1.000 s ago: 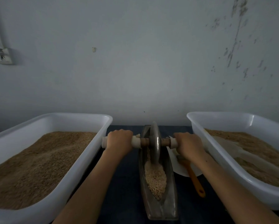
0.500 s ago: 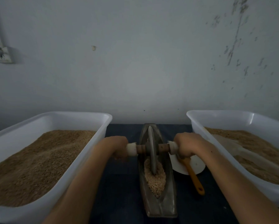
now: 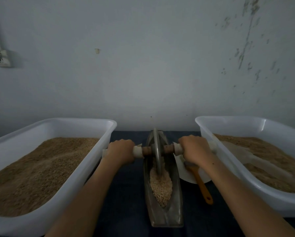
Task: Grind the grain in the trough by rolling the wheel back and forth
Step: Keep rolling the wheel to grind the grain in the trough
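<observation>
A narrow grey metal trough [image 3: 176, 199] lies lengthwise on the dark table between my arms, with pale grain [image 3: 161, 187] heaped in its near half. A thin metal wheel [image 3: 156, 151] stands upright in the trough's far half, its lower edge in the grain. A wooden axle with white end grips runs through the wheel. My left hand [image 3: 120, 152] grips the left end of the axle. My right hand [image 3: 194, 149] grips the right end.
A large white tub [image 3: 85, 170] of brown grain stands at the left, another white tub [image 3: 228, 161] of grain at the right. A white plate [image 3: 186, 175] with an orange-handled brush [image 3: 202, 185] lies right of the trough. A grey wall rises just behind.
The wheel rolled toward me half a second ago and has now rolled back toward the far end of the trough, both hands moving with it.
</observation>
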